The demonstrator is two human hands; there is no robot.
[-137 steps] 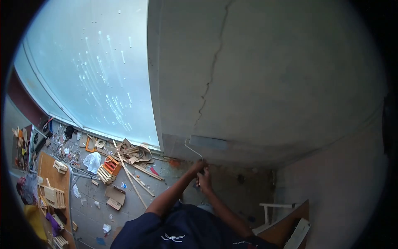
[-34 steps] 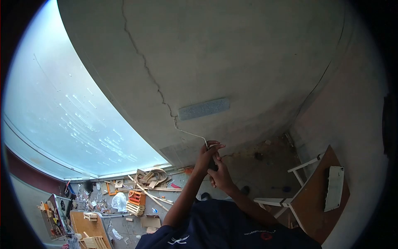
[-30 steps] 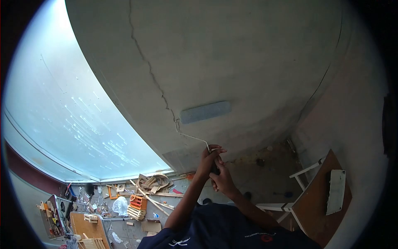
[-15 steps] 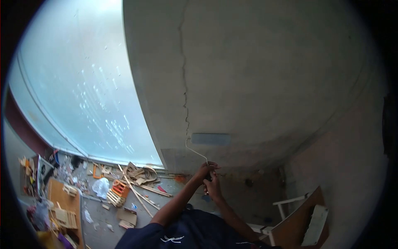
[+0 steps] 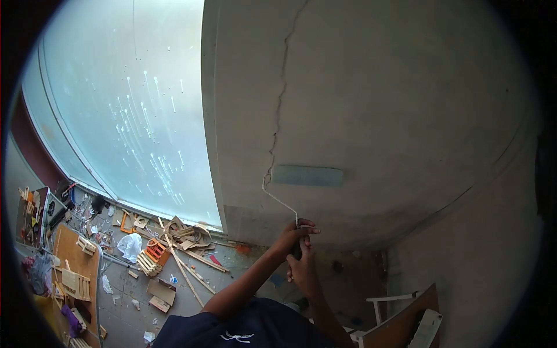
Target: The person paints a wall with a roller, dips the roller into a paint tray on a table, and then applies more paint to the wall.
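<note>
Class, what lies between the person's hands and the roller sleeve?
Head view: a thin bent metal rod runs from the handle in left hand and right hand to the roller sleeve.

Daylight pours through the frosted window (image 5: pixel 122 110) at ten o'clock, glaring pale blue. The grey wall (image 5: pixel 406 104) dims toward three. Fisheye bends every edge; black vignette rings the corners.

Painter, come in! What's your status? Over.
Left hand and right hand gripping paint roller. Pressed flat against wall. Crack at its left end.
</note>
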